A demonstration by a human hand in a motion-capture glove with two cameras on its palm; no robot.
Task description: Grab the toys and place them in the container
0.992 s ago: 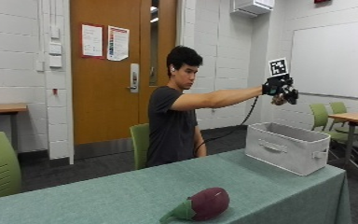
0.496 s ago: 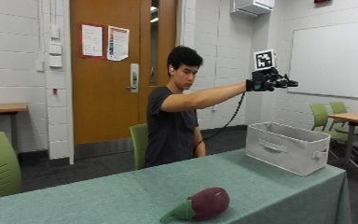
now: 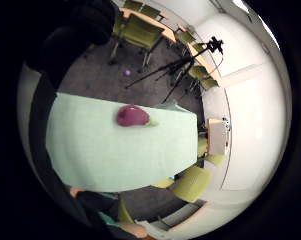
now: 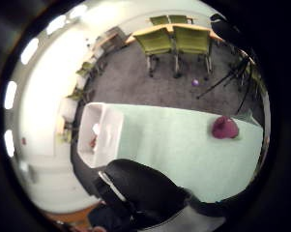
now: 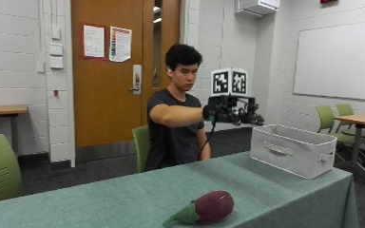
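Eggplant toy (image 5: pixel 206 208) lies on the green tabletop (image 5: pixel 106 199) near its front edge, well apart from the white container (image 5: pixel 292 149) standing at the tabletop's far end. My gloved right hand (image 5: pixel 232 113) hangs in the air above the tabletop, between the two, holding nothing. Whether my fingers are apart or curled, I cannot tell. Something small lies inside the container.

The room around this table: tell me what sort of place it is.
Probably a classroom or meeting room. A whiteboard hangs on the painted block wall, green chairs stand at other tables, and notices are posted on the wooden door. The table here has a green cloth.
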